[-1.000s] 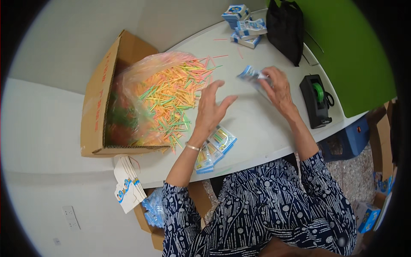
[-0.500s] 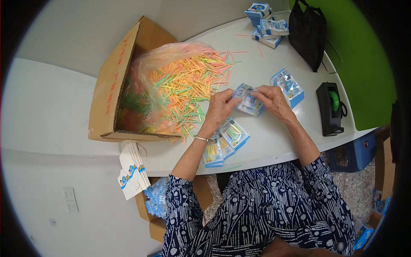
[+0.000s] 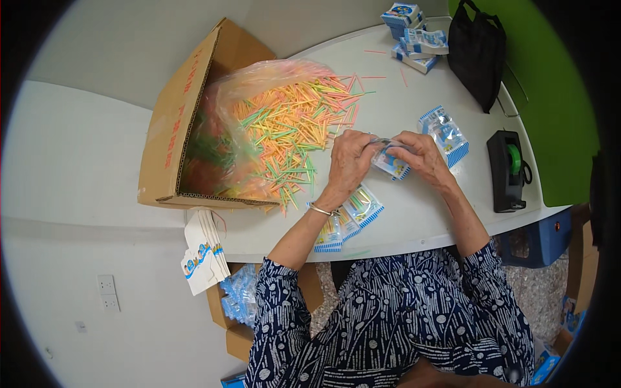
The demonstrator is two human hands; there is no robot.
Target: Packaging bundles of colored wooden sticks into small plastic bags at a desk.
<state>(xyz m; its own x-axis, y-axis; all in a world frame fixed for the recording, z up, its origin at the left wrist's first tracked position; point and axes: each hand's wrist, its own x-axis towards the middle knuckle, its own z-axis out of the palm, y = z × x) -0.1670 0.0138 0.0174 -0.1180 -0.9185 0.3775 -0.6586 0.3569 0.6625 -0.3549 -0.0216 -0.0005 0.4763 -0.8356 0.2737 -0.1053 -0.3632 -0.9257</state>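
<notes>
Packet (image 3: 392,169) pinched by left hand (image 3: 354,160) and right hand (image 3: 424,156) together, over surface (image 3: 414,216), between heaped straws (image 3: 291,123) and another packet (image 3: 444,134); more packets (image 3: 363,205) beside left wrist (image 3: 330,198); open box (image 3: 169,126) leftward.

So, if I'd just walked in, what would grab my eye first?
Probably the bright heap of little coloured sticks, spilling from an open cardboard box at the table's left. Then the person's fingers, both hands pinching a blue-and-white packet mid-table. A black bag stands out at the back right.
</notes>
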